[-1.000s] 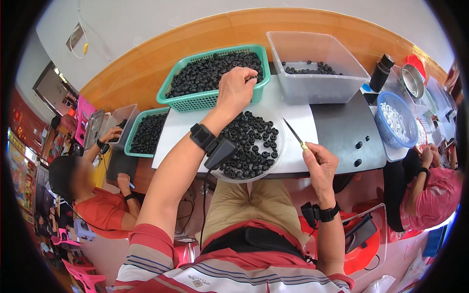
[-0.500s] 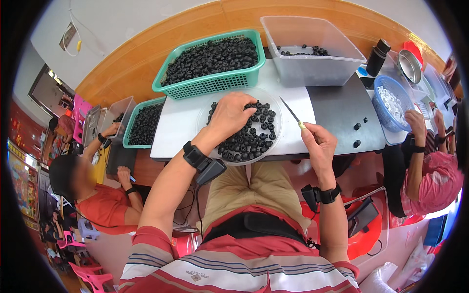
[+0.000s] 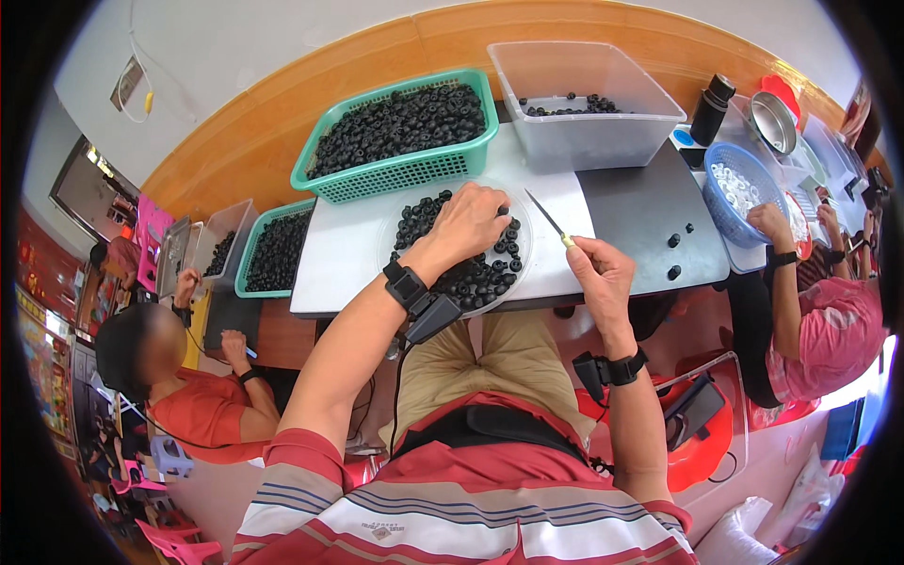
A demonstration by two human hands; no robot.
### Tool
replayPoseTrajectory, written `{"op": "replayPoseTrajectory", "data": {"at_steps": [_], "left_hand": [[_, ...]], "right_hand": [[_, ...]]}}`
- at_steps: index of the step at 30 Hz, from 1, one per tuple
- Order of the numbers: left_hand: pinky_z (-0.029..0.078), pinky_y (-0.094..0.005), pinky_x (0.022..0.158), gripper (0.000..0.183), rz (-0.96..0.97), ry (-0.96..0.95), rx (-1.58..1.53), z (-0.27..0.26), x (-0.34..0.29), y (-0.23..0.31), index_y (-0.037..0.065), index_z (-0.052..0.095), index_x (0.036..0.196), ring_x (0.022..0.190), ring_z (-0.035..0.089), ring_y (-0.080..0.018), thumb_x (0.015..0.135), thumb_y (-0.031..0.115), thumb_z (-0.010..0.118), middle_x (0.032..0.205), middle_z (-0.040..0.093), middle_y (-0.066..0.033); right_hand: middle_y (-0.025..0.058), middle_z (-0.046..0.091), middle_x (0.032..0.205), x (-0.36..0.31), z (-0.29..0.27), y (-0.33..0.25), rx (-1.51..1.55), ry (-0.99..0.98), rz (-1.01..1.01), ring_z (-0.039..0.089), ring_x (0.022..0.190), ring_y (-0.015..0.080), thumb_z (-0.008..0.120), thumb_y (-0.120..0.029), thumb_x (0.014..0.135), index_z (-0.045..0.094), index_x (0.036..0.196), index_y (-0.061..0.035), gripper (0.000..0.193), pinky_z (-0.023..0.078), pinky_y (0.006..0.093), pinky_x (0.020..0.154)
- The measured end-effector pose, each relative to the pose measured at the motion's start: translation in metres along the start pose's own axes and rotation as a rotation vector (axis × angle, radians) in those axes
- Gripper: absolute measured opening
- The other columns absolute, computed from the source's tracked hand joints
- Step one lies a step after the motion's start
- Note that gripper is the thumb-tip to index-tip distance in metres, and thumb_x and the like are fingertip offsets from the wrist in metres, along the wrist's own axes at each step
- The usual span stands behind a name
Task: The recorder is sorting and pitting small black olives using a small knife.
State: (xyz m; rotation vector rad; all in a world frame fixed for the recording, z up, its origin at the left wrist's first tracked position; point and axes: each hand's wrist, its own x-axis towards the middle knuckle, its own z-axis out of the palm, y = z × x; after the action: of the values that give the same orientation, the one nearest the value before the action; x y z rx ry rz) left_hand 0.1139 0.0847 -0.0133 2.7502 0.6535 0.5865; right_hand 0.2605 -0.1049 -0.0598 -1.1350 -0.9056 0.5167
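Observation:
My left hand [image 3: 471, 222] is over a clear round tray [image 3: 530, 247] of small black ring-shaped parts [image 3: 485, 273]. Its fingers are pinched, with one black part [image 3: 503, 211] at the tips. Just right of the tray, my right hand [image 3: 603, 270] grips a knife [image 3: 550, 218] by its pale yellow handle. The thin, pointed blade slants up and left, apart from the parts. A dark strapped device sits on each of my wrists.
Behind the tray stand a green basket [image 3: 395, 171] full of black parts and a clear bin [image 3: 589, 139] with a few. Loose black parts [image 3: 674, 272] lie on the dark board [image 3: 650, 212]. Co-workers sit left [image 3: 212, 405] and right [image 3: 829, 325]; a black flask [image 3: 713, 109] stands back right.
My left hand has moved right across the tray and closed its fingers around a black part. My right hand with the knife has shifted slightly left in view.

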Motion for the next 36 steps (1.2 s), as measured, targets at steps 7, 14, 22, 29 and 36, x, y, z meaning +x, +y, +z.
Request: {"op": "replayPoseTrajectory", "data": {"at_steps": [7, 14, 22, 29, 36], "left_hand": [[0.051, -0.0438, 0.082, 0.024, -0.093, -0.025, -0.061, 0.002, 0.006, 0.003, 0.001, 0.07, 0.096, 0.09, 0.064, -0.0374, 0.076, 0.015, 0.068, 0.092, 0.069, -0.0197], [0.05, -0.0462, 0.083, 0.02, -0.188, -0.06, -0.058, 0.004, 0.01, 0.01, 0.001, 0.069, 0.092, 0.095, 0.063, -0.0392, 0.077, 0.013, 0.067, 0.093, 0.069, -0.0202], [0.05, -0.0353, 0.081, 0.021, -0.104, 0.084, -0.163, -0.012, -0.01, 0.031, 0.0, 0.067, 0.102, 0.09, 0.064, -0.0274, 0.084, 0.012, 0.066, 0.097, 0.066, -0.0136], [0.051, -0.0251, 0.079, 0.02, -0.225, 0.122, -0.704, -0.014, -0.035, 0.031, -0.003, 0.067, 0.109, 0.093, 0.066, -0.0138, 0.091, 0.004, 0.064, 0.097, 0.067, -0.0052], [0.055, -0.029, 0.091, 0.026, -0.453, 0.199, -1.491, -0.02, -0.049, 0.039, -0.006, 0.063, 0.114, 0.098, 0.067, -0.0179, 0.091, 0.004, 0.066, 0.104, 0.066, -0.0115]], "right_hand": [[0.0007, 0.067, 0.089, 0.001, -0.002, -0.003, -0.009, -0.006, 0.018, 0.057, 0.077, 0.0053, 0.071, -0.015, 0.091, 0.068, 0.107, 0.0056, 0.026, 0.045, 0.019, 0.068], [0.0, 0.067, 0.086, 0.0, -0.002, -0.001, 0.019, -0.002, 0.033, 0.056, 0.076, 0.0048, 0.071, -0.016, 0.09, 0.069, 0.106, 0.0048, 0.026, 0.045, 0.0189, 0.067], [0.0001, 0.066, 0.086, 0.001, -0.005, -0.003, 0.029, 0.003, 0.05, 0.056, 0.075, 0.0047, 0.071, -0.016, 0.09, 0.069, 0.106, 0.0048, 0.026, 0.044, 0.0191, 0.067], [0.0003, 0.066, 0.088, 0.001, -0.003, 0.0, 0.022, 0.007, 0.019, 0.057, 0.077, 0.0052, 0.072, -0.015, 0.09, 0.069, 0.106, 0.0046, 0.026, 0.044, 0.019, 0.068], [0.0017, 0.068, 0.089, 0.0, -0.002, -0.003, 0.035, 0.0, 0.015, 0.058, 0.079, 0.0058, 0.072, -0.016, 0.09, 0.069, 0.105, 0.0042, 0.026, 0.046, 0.0196, 0.07]]}}
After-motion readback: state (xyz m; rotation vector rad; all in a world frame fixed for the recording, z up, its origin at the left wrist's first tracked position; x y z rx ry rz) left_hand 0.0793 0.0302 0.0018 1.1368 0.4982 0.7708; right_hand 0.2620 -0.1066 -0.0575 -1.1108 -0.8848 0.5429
